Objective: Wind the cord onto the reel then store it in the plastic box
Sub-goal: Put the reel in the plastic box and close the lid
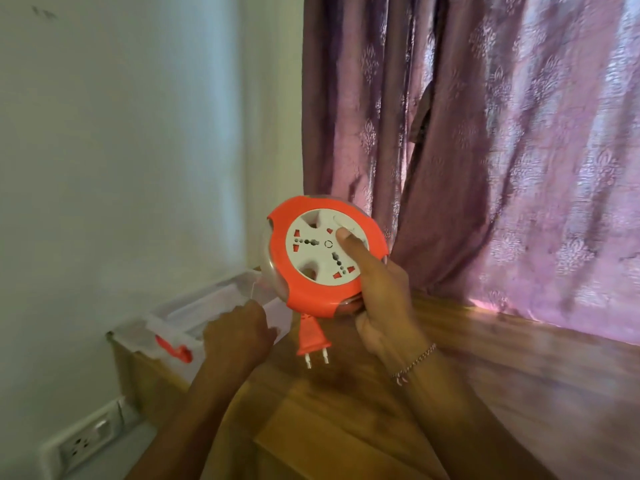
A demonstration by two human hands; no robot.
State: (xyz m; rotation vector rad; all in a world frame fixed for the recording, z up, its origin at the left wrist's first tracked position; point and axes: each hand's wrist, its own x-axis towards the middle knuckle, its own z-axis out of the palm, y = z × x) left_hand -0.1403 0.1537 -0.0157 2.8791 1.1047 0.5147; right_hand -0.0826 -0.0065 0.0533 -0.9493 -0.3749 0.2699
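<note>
Nearest us, our two forearms reach out over the wooden surface (381,403). Our right hand (384,299) holds the reel (325,258) up in the air, face toward us, fingers wrapped behind its lower right edge and the thumb pressed on the white socket plate near a round button. The cord seems fully wound in; only the orange plug (311,337) hangs just below the rim. Our left hand (239,337) rests on the clear plastic box (194,317) against the wall, fingers curled at its lid; we cannot tell whether they are clamped on anything.

We judge the reel to be light and rigid, a hard plastic shell, smooth enough to slip if pinched only at the face. Holding it by the rim, with the thumb across the front as now, looks secure. The plug dangles freely and could catch on the box edge, so we would tuck it or lower it in first. The box lid looks thin and flexible.
</note>
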